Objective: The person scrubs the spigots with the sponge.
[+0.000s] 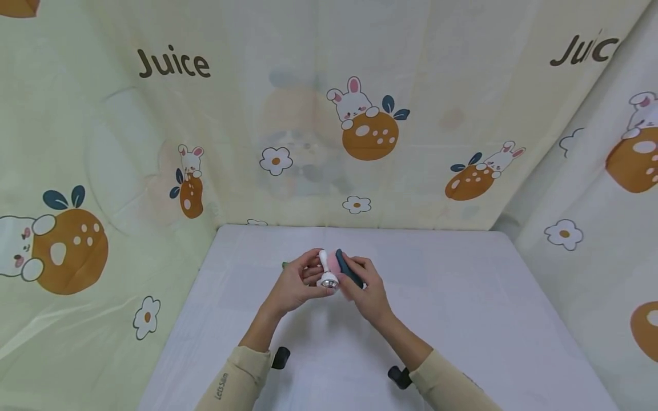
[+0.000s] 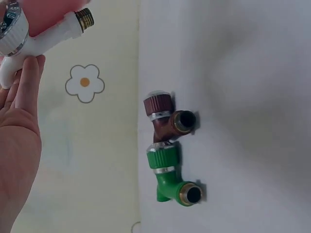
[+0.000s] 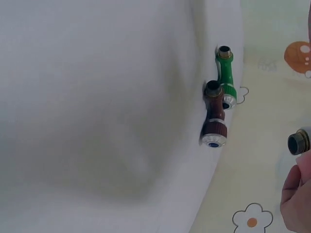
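My left hand (image 1: 293, 286) holds a white valve fitting (image 1: 329, 278) with a ribbed cap. In the left wrist view, the white valve's side branch ends in a brass-coloured thread. A flat piece (image 1: 350, 270), dark teal on one side and pink on the other, is gripped by my right hand (image 1: 374, 294). Its pink side faces the white valve, right up against it in the head view. What this piece is I cannot tell. Only the fingers and a pink edge (image 3: 305, 165) show in the right wrist view, beside a dark threaded end (image 3: 298, 142).
A brown valve (image 2: 167, 121) and a green valve (image 2: 170, 177) lie side by side on the white table (image 1: 462, 319). Only a bit of the green one shows past my left hand in the head view. Printed curtains (image 1: 247, 114) stand behind the table and at both sides.
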A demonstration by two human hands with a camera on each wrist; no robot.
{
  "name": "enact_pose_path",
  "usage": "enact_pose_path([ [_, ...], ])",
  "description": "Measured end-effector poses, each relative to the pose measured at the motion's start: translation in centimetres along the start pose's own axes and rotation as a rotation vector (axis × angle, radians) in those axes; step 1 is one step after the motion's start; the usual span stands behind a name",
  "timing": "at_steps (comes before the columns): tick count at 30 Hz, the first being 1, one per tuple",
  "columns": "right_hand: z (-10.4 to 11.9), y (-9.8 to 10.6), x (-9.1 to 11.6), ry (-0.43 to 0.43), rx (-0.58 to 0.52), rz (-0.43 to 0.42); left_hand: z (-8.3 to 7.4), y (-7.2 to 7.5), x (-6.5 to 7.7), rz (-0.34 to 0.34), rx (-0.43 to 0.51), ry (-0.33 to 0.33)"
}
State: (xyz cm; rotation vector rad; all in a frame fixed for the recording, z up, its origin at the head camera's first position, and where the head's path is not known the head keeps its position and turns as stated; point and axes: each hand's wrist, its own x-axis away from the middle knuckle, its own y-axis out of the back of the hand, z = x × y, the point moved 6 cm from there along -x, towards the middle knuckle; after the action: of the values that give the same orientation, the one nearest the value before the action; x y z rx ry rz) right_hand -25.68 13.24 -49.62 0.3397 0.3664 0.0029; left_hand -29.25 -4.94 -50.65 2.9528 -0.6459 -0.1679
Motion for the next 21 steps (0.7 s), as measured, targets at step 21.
enact_pose_path([
  [21,-4.4,0.6,-0.4,-0.204,0.149,0.027,-1.2,-0.8,0.3,0.037,-0.005,-0.035],
])
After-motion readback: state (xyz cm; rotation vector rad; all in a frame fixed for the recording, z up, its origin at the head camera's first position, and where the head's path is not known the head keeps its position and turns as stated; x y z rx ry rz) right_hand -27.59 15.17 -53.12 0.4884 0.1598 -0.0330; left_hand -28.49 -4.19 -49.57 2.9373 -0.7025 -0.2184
